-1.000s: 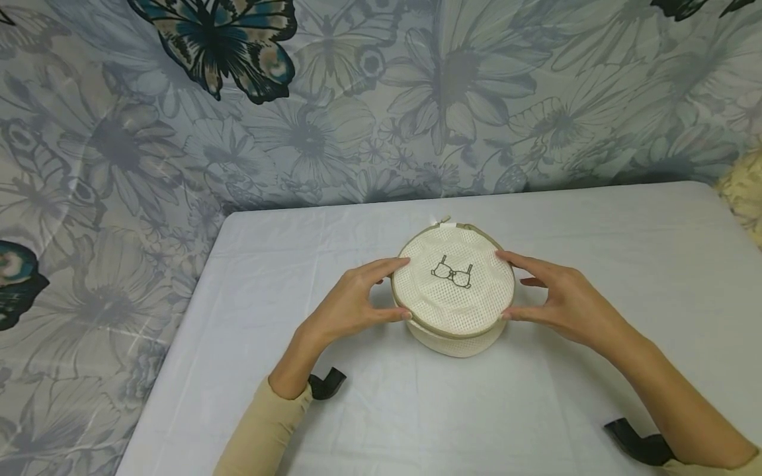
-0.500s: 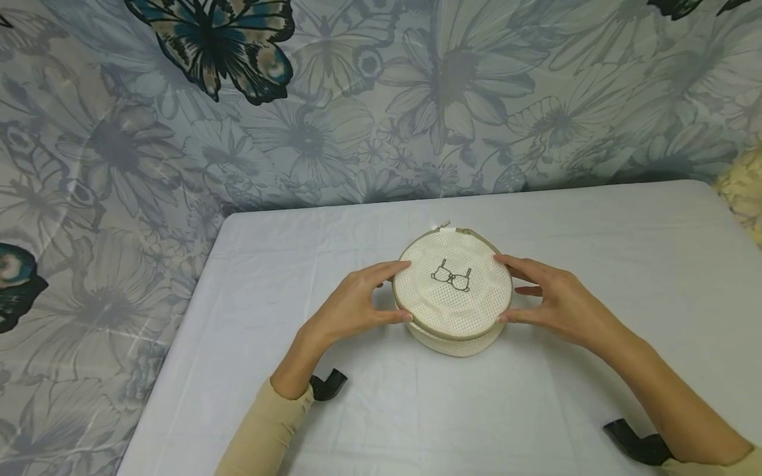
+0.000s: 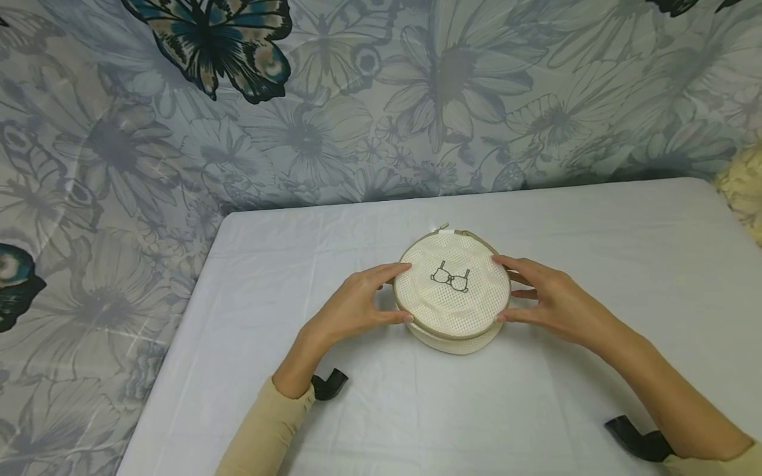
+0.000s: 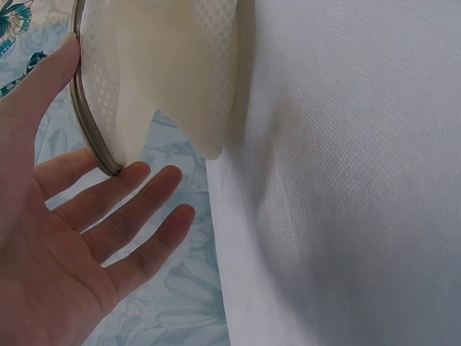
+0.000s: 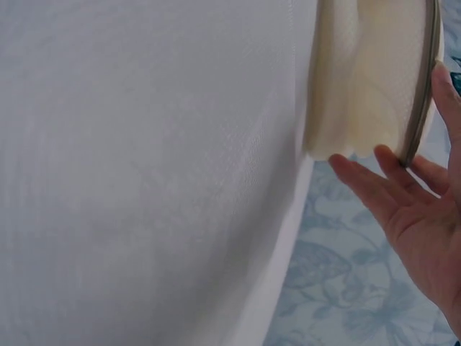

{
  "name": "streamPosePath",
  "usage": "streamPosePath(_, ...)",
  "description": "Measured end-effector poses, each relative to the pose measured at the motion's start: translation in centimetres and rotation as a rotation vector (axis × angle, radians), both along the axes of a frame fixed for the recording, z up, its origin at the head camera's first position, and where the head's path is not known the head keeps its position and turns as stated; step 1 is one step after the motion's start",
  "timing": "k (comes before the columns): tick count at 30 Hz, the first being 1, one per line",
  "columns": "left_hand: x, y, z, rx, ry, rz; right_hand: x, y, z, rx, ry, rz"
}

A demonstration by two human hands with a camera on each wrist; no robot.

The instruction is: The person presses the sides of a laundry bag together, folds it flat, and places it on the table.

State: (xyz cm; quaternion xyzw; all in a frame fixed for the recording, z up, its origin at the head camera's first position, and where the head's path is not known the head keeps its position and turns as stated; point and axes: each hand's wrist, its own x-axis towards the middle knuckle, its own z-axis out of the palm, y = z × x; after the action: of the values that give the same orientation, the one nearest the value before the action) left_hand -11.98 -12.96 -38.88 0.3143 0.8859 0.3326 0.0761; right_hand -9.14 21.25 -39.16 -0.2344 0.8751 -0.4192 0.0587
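Observation:
A round cream mesh laundry bag (image 3: 452,307) with a bra outline printed on its lid stands on the white-covered table. An olive zipper (image 4: 88,130) runs round its upper rim, and the zip pull lies at the far side. My left hand (image 3: 357,304) holds the left rim between thumb and fingers; in the left wrist view its other fingers spread below the rim. On the opposite side my right hand (image 3: 548,297) holds the rim likewise, thumb near and fingers farther back. Soft mesh side walls (image 5: 353,86) sag in folds beneath the zipper.
The table (image 3: 595,238) wears a white cloth, its far edge close to a grey curtain (image 3: 333,132) patterned with flowers and butterflies. Something pale yellow and ruffled (image 3: 741,192) stands beyond the right edge. Black wrist mounts (image 3: 329,385) show below both forearms.
The bag's top has sunk slightly toward the table, so less of its side wall shows. My right hand has shifted a little left with the rim; the left hand has barely moved.

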Motion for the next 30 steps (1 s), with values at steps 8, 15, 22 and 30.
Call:
streamPosePath(8, -0.06, 0.14, -0.21, -0.018, -0.012, 0.001, -0.11, 0.04, 0.03, 0.013, 0.021, 0.007)
streamPosePath(15, -0.08, 0.24, -0.43, -0.043, -0.023, 0.001, -0.11, 0.19, -0.04, 0.075, -0.010, 0.013)
streamPosePath(22, 0.07, 0.44, -0.61, -0.079, -0.034, -0.007, -0.04, 0.19, -0.17, 0.127, 0.017, 0.012)
streamPosePath(30, 0.24, 0.82, -0.96, -0.124, -0.037, -0.011, -0.09, 0.25, -0.21, 0.152, 0.004, 0.029)
